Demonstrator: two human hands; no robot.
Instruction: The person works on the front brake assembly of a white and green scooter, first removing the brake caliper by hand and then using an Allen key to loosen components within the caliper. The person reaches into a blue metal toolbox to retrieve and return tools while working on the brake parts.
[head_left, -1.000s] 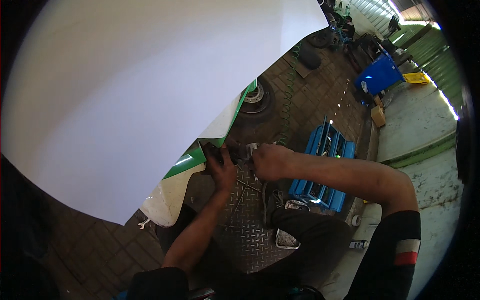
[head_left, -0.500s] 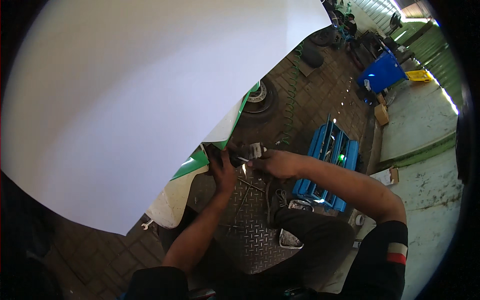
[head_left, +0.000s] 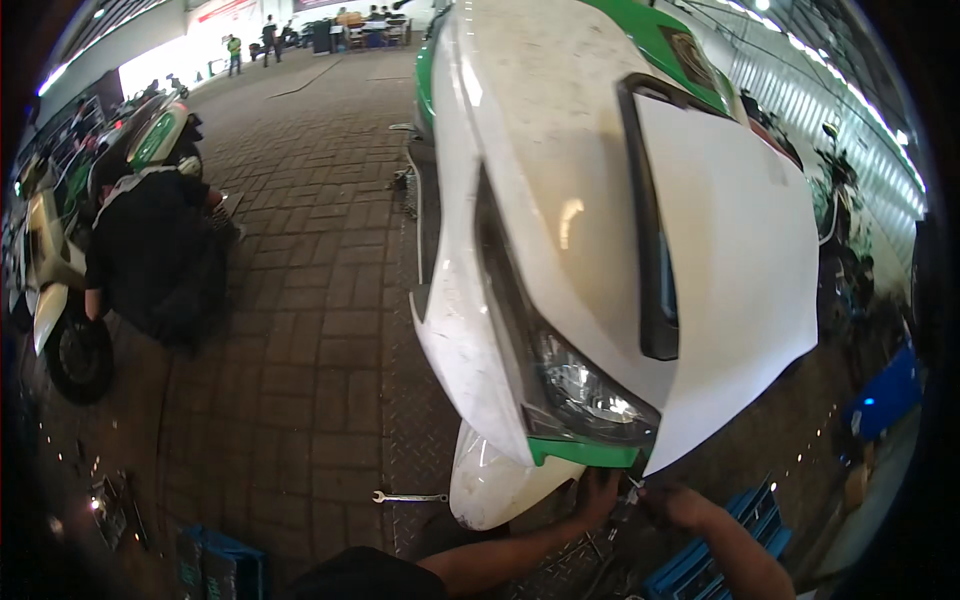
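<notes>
A white and green scooter (head_left: 560,180) stands with its nose toward me, its headlight (head_left: 585,385) low at the front. Below the green trim (head_left: 585,453) is the pale front fender (head_left: 500,485). My left hand (head_left: 598,497) reaches up beside the fender, just under the trim, its fingertips hidden or too dark to read. Close to its right, my right hand (head_left: 680,505) has its fingers curled round something at a small metallic part (head_left: 634,490). What exactly it grips is too small to make out.
A combination wrench (head_left: 408,497) lies left of the fender. Blue toolboxes stand at lower right (head_left: 735,540) and lower left (head_left: 222,562). At left, a person in dark clothes (head_left: 160,250) crouches by another scooter (head_left: 55,260). A blue bin (head_left: 885,393) stands far right.
My view has swung up and left, bringing the scooter's front, the crouching person and the workshop into sight. Both hands remain close together under the green trim.
</notes>
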